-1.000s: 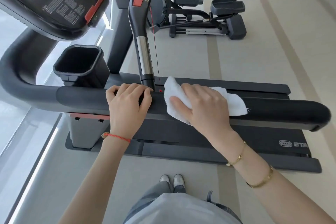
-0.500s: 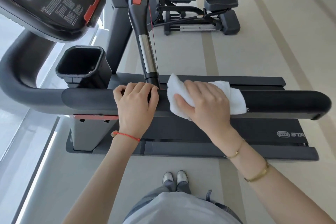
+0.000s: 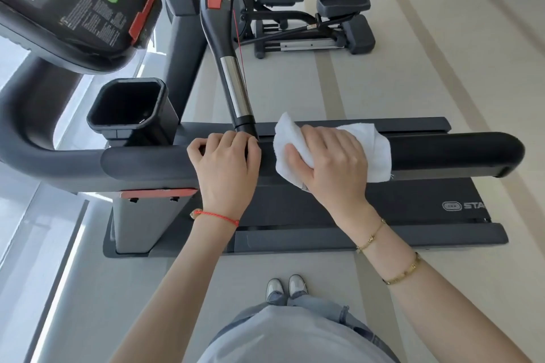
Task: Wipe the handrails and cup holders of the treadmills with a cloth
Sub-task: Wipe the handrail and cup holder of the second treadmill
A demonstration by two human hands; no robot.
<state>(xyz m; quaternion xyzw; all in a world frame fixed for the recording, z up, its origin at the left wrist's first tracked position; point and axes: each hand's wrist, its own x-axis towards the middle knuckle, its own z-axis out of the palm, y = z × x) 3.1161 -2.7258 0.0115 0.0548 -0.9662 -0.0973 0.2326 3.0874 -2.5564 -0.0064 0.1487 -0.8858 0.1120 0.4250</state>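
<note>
Handrail (image 3: 442, 153) wiping is under way, the right hand (image 3: 333, 162) clutching the cloth (image 3: 377, 150) against it, the left hand (image 3: 227, 162) curled round the rail, and the cup holder (image 3: 129, 106) seemingly not yet reached.

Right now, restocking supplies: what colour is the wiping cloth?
White, plain; the head view shows the cloth under the right hand.

Single head-worn view, steeply downward, close above the handrail (image 3: 442, 153) and floor (image 3: 324, 88).
</note>
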